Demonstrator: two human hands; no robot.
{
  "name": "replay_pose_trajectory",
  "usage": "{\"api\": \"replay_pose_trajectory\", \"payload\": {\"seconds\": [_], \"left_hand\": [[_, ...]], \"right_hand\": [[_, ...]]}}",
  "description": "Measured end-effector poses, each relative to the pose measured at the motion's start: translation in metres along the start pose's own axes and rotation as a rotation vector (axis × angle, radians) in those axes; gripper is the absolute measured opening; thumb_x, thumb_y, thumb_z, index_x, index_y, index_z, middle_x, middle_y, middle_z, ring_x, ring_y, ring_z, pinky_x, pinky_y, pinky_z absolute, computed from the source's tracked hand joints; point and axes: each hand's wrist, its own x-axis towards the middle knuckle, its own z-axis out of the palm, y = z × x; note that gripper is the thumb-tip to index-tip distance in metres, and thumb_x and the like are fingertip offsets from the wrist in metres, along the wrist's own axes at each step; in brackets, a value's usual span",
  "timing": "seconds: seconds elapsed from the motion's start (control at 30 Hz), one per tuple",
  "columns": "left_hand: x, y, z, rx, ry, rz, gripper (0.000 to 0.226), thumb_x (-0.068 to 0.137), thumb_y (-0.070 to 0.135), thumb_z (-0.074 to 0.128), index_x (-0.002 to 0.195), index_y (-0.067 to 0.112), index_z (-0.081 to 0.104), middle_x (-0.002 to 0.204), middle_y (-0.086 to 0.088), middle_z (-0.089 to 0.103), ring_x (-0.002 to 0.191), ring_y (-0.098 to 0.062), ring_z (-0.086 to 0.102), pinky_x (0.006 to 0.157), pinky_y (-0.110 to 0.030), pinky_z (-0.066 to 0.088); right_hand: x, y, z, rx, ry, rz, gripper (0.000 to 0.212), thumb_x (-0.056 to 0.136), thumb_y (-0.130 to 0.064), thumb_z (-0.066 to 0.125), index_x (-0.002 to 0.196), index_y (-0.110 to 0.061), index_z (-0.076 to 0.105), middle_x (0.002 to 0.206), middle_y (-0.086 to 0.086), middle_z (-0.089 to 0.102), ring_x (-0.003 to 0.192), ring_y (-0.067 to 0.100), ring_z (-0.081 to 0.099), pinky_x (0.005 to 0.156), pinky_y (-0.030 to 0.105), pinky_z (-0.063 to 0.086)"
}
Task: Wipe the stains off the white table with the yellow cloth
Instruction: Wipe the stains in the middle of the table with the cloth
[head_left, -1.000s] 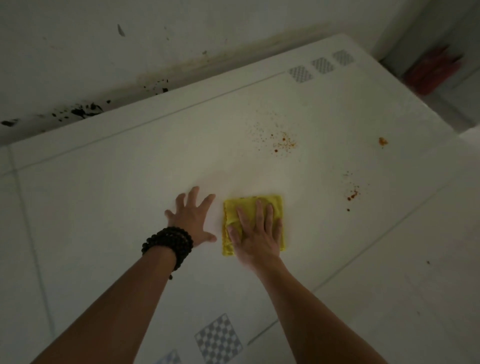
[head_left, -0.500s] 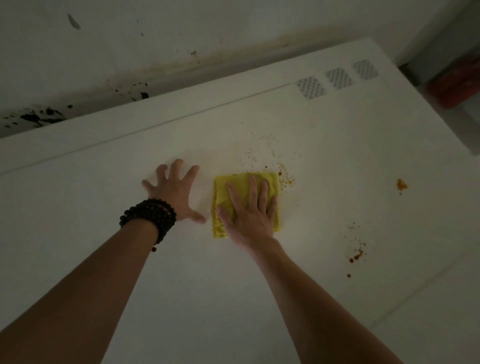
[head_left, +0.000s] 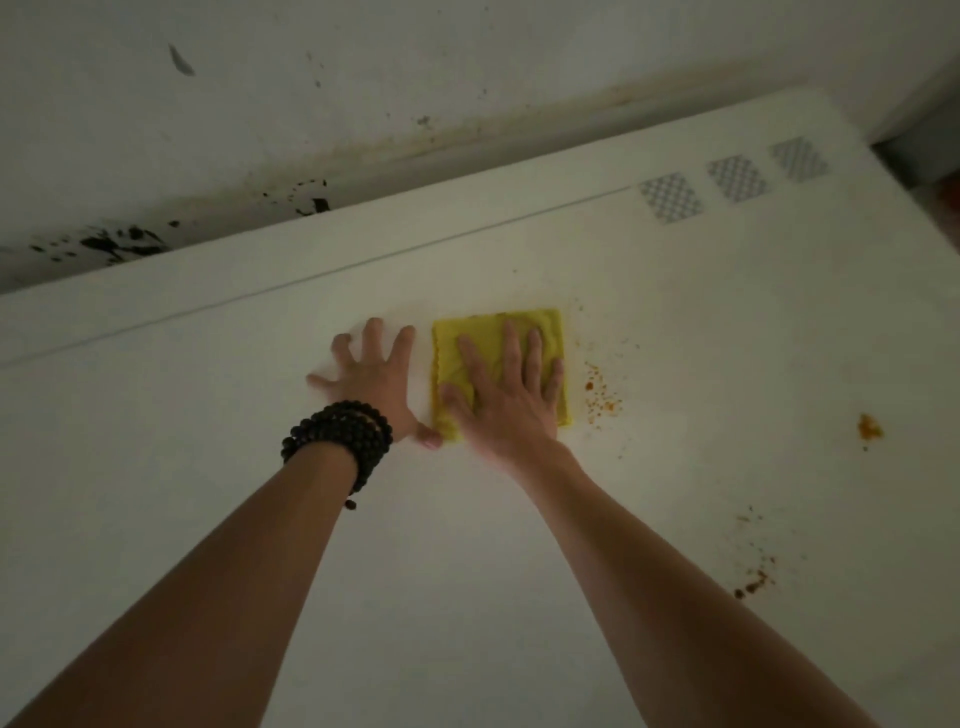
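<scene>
- Your right hand (head_left: 506, 402) lies flat, fingers spread, pressing on the folded square yellow cloth (head_left: 498, 364).
- Your left hand (head_left: 374, 379), black beaded bracelet (head_left: 340, 439) at the wrist, is splayed wide on the white table (head_left: 519, 597) just left of the cloth, thumb touching its edge.
- Orange-brown speckled stains (head_left: 602, 400) sit just right of the cloth; an orange blob (head_left: 868, 427) farther right.
- Three grey checkered squares (head_left: 671, 197) lie beyond the cloth.

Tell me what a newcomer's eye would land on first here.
The yellow cloth stands out first, pressed flat under the right hand near the middle of the white table. Next come the orange stains: a speckled patch just right of the cloth, a blob farther right, and a darker spatter nearer the person. The left hand, beaded bracelet on its wrist, rests spread beside the cloth.
</scene>
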Motion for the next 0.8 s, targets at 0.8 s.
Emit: {"api": "replay_pose_trajectory", "payload": {"seconds": [0.8], "left_hand": [[-0.007,-0.002,0.006,-0.024,0.033,0.014,0.128,0.055,0.063,0.082,0.15,0.038,0.0,0.159,0.003,-0.009,0.145,-0.035,-0.001,0.105,-0.066,0.029]], "right_hand": [[0.011,-0.002,-0.002,-0.019,-0.033,-0.025,0.07,0.096,-0.072,0.017,0.156,-0.047,-0.008,0.165,0.0,-0.03,0.146,0.03,-0.037,0.115,0.058,-0.023]]}}
